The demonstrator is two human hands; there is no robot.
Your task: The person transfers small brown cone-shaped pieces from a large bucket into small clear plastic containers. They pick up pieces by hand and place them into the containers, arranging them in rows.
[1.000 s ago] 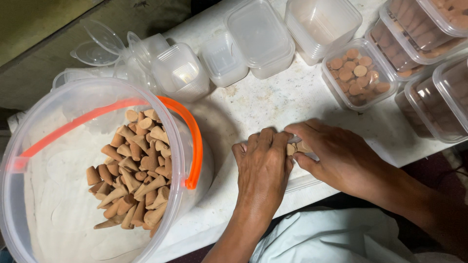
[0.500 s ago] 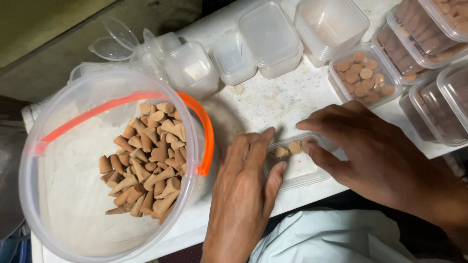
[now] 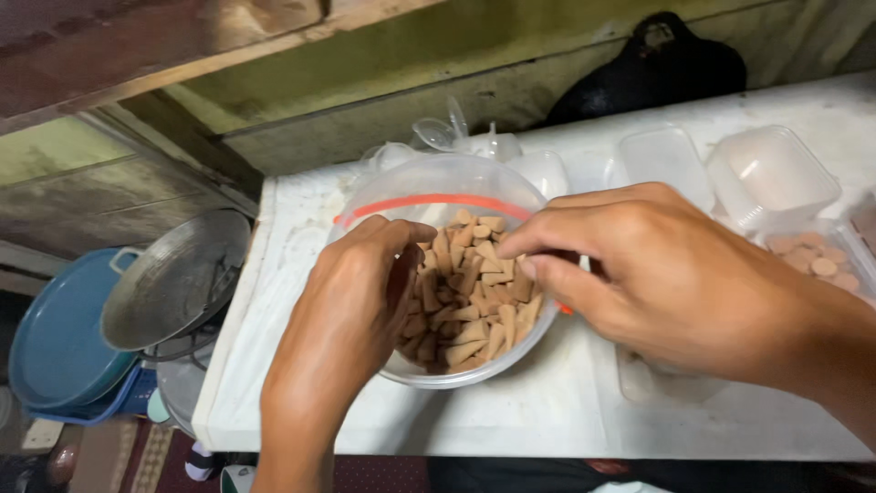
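Head view: both hands, left (image 3: 351, 315) and right (image 3: 657, 269), reach loosely curled into clear tub (image 3: 438, 183) of cones (image 3: 470, 301).

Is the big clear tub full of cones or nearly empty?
Partly full: the tub holds brown cones only in its lower part.

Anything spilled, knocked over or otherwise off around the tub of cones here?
Nothing stands out. Both the left hand and the right hand reach into the clear tub, and the brown cones all lie inside it. The empty clear boxes sit upright on the white table; no cones lie loose there.
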